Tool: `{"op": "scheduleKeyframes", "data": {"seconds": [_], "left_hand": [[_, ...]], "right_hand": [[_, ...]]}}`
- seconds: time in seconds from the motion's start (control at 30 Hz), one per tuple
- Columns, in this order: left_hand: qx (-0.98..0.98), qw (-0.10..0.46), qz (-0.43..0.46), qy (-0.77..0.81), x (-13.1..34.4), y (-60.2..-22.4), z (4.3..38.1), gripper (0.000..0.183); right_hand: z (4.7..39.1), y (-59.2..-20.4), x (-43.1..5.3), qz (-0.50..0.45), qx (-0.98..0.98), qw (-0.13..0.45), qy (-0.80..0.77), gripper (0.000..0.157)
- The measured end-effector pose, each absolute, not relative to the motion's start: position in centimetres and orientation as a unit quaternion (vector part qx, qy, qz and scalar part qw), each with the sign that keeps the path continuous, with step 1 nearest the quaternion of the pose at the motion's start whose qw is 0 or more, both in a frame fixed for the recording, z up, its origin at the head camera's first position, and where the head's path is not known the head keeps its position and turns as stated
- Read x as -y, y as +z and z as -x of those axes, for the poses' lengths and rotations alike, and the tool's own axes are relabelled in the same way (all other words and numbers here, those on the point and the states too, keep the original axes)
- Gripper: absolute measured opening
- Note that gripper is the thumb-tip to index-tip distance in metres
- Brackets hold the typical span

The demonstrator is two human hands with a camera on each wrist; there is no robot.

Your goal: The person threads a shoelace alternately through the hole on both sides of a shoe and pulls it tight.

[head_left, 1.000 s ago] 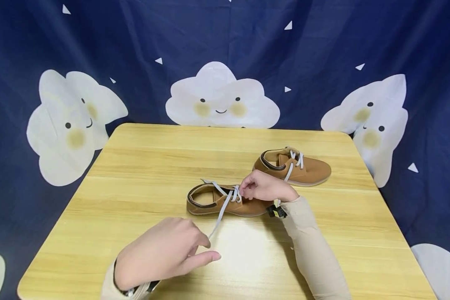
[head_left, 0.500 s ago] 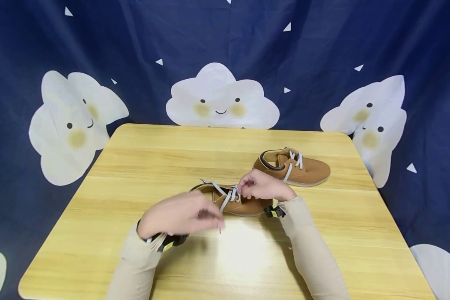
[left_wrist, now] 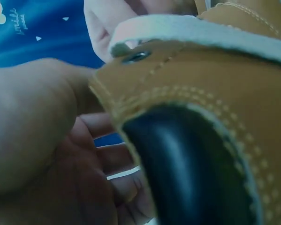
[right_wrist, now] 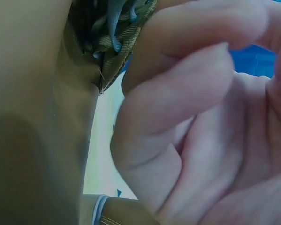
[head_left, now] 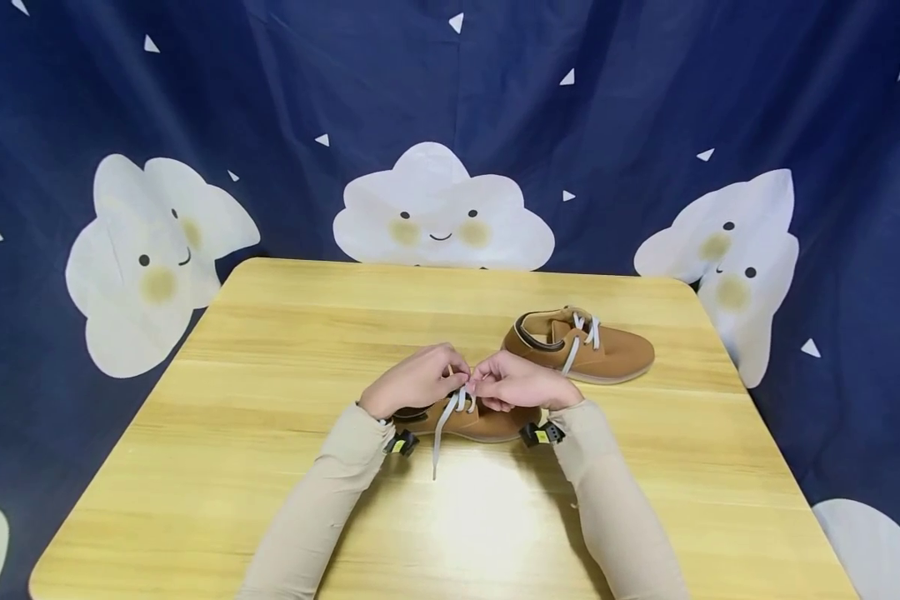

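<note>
A brown shoe (head_left: pixel 495 423) with pale grey laces lies on the table, toe to the right. My left hand (head_left: pixel 420 381) reaches over its ankle opening, with thumb and index finger pinching the shoelace (head_left: pixel 440 433) near the top eyelets. From the toe side, my right hand (head_left: pixel 523 383) pinches the lace at the same spot, its fingertips meeting the left ones. One loose lace end hangs down the near side. In the left wrist view, lace crosses the eyelet flap (left_wrist: pixel 178 61), hiding the left fingertips. Curled right fingers (right_wrist: pixel 173 98) show beside the shoe in the right wrist view.
A second brown shoe (head_left: pixel 621 354) stands farther back to the right, toe pointing right, its laces hanging loose. Both shoes are on a light wooden table (head_left: pixel 195 467). Behind it hangs a dark blue curtain (head_left: pixel 285 75) with white clouds.
My left hand has let go of the near lace end and moved up and away to the eyelets, beside the right hand. The right hand has stayed at the laces. The view has tipped slightly.
</note>
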State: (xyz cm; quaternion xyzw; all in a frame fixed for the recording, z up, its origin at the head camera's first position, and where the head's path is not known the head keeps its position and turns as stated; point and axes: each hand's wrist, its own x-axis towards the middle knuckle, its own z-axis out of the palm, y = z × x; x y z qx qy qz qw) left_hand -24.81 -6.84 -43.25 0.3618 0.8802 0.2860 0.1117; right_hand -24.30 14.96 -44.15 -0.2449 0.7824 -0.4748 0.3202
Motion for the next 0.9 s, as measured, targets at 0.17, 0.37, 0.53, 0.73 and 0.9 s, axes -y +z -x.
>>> {"op": "scheduleKeyframes", "data": {"seconds": [0.17, 0.37, 0.53, 0.73, 0.9], "left_hand": [[-0.878, 0.125, -0.362, 0.287, 7.2, -43.5, 25.0, 0.015], [-0.86, 0.153, -0.375, 0.31, 8.0, -44.1, 25.6, 0.015], [-0.85, 0.179, -0.377, 0.322, 8.0, -44.3, 25.9, 0.017], [-0.854, 0.221, -0.354, 0.311, 7.5, -44.2, 26.3, 0.022], [-0.865, 0.214, -0.333, 0.308, 7.3, -44.1, 26.1, 0.022]], "right_hand": [[24.4, -44.3, -15.0, 0.237, -0.771, 0.329, -0.491, 0.025], [24.6, -44.4, -15.1, 0.238, -0.757, 0.344, -0.502, 0.027], [24.6, -44.6, -15.2, 0.24, -0.763, 0.338, -0.496, 0.03], [24.3, -44.2, -14.9, 0.214, -0.81, 0.283, -0.467, 0.03], [24.0, -43.8, -14.5, 0.213, -0.835, 0.225, -0.455, 0.016]]}}
